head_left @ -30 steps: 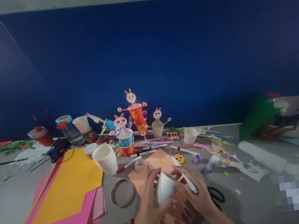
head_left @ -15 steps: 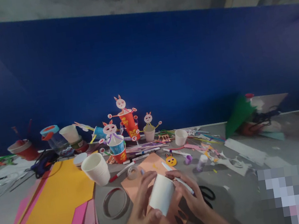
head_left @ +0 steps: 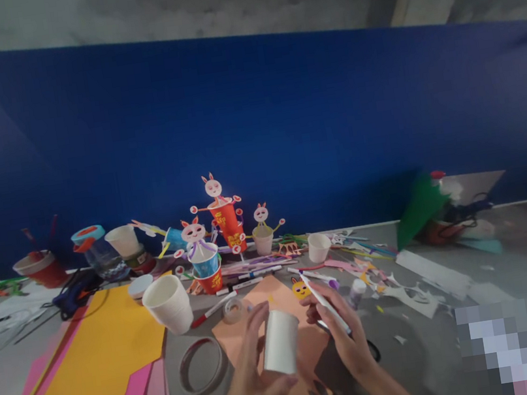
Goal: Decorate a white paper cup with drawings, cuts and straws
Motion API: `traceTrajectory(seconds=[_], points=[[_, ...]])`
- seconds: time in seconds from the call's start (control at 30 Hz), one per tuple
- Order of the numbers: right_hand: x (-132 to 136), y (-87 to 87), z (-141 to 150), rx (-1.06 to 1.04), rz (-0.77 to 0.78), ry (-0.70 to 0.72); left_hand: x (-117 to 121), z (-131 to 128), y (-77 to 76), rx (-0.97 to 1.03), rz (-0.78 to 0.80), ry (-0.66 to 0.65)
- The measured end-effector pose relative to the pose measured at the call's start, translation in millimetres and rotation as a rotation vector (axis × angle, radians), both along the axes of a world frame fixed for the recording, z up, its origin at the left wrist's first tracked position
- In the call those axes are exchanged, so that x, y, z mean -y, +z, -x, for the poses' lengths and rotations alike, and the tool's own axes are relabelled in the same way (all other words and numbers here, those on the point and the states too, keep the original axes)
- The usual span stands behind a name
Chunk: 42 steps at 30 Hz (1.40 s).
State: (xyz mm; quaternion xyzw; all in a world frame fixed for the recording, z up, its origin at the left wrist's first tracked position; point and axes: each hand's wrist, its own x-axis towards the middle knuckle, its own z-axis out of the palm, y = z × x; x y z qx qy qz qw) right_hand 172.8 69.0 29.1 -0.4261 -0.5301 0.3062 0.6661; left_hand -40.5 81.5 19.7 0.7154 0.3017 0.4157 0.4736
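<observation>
Red cups (head_left: 225, 219): yellow printed marks, too blurred to read.
Elsewhere: no legible text, numbers or brands.

Matt white paper cup (head_left: 280, 341); smooth plastic marker (head_left: 326, 305); orange paper sheet (head_left: 309, 339).

Two hands (head_left: 252, 384) (head_left: 346, 337) show, one white cup (head_left: 280, 341) and one marker (head_left: 326, 305) held, two more white cups (head_left: 168, 304) (head_left: 319, 247) standing apart, three rabbit figures (head_left: 194, 233) (head_left: 213, 188) (head_left: 261, 214) (cup-bodied), one tape ring (head_left: 201, 365), one jar (head_left: 96, 252).
</observation>
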Motion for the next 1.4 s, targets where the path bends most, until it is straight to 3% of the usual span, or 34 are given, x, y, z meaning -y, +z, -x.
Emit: traceTrajectory(seconds=[0.23,0.4,0.83,1.03,1.27,1.4], points=[[11.0,-6.9,-1.9,0.004,0.033,0.165,-7.5,-0.1,-8.7,0.075,0.019,-0.003],[14.4,-1.3,4.5,0.016,0.069,0.273,-7.9,-1.4,-13.6,0.067,0.051,-0.031],[13.6,-3.6,1.2,0.148,0.049,0.152,-6.9,1.1,-11.0,-0.012,-0.031,-0.012],[25.1,5.9,9.7,0.371,-0.103,0.251,-6.7,-0.9,-9.4,-0.021,-0.018,-0.001],[14.8,-0.6,2.7,0.230,0.025,0.100,-5.7,0.3,-5.8,-0.064,0.068,0.031],[23.7,4.8,7.6,0.342,-0.048,0.257,-7.7,1.7,-8.8,-0.064,0.031,0.027]])
